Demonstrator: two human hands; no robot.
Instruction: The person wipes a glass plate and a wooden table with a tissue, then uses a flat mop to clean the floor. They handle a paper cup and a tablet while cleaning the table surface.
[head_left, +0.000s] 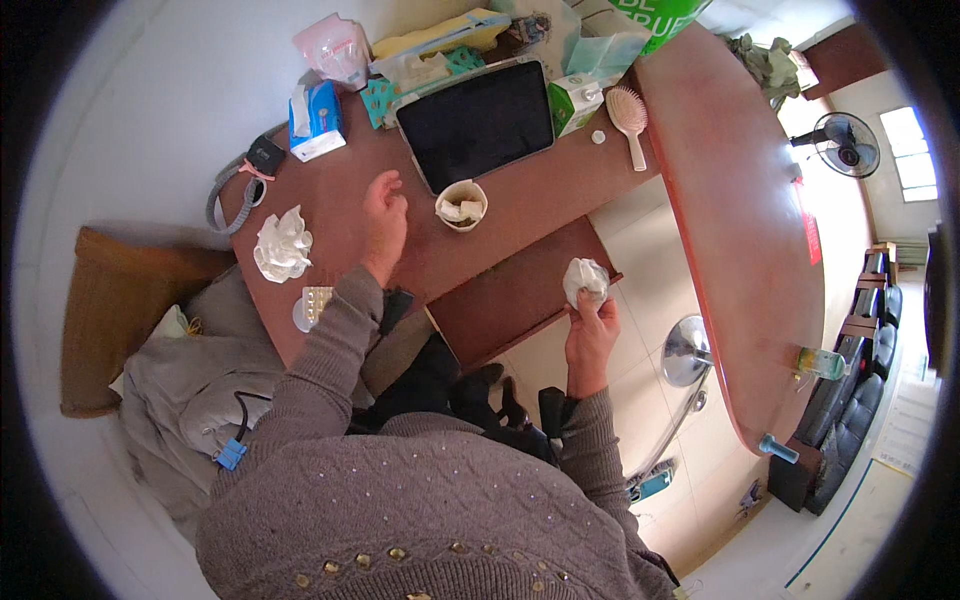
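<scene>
My right hand (591, 337) pinches a crumpled white tissue (586, 282) between thumb and fingers, out past the front edge of the brown desk (517, 202). Over the desk's left part is my left hand (386, 225), its fingers loosely curled and apart, with nothing seen in it. To the right of that hand stands a white cup (461, 205) with bits of tissue inside. A larger crumpled tissue (283, 244) lies on the desk to its left, and near my left sleeve are a blister pack of pills (318, 301) and a clear round lid or dish (301, 316).
Behind the cup lies a dark-screened tablet (476, 124). A blue tissue pack (316, 121), a green and white carton (574, 103), a white cap (598, 136) and a pink hairbrush (628, 124) stand or lie around it. A pulled-out drawer or shelf (517, 292) sits below the desk edge.
</scene>
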